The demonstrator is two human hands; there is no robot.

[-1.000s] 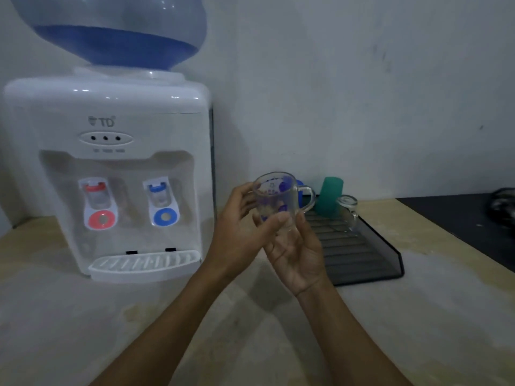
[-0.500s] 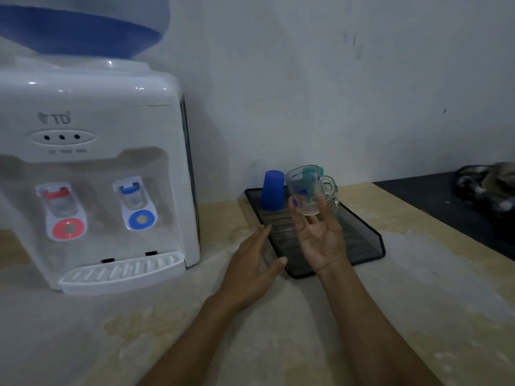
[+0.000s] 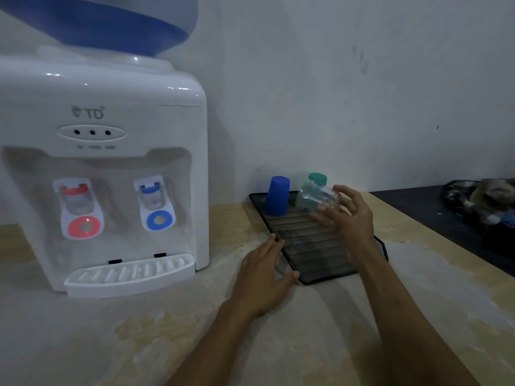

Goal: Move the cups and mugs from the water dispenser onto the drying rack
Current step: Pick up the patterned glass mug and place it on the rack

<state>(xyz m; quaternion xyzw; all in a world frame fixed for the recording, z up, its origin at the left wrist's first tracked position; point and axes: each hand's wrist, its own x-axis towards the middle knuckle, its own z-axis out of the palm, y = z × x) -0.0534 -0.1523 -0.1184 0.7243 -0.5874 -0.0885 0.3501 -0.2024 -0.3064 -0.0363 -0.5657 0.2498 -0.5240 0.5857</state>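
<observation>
Right hand is pinching glass mug, tipping it mouth-down for draining over rack; left hand, grip spread, is steadying rack's 9 o'clock edge.

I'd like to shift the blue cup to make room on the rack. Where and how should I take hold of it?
Grip the blue cup around its side wall, probably from its front left. It stands upside down on the rack, with no handle and a closed top. The right hand with the glass mug crowds its right; the left hand is free.
</observation>
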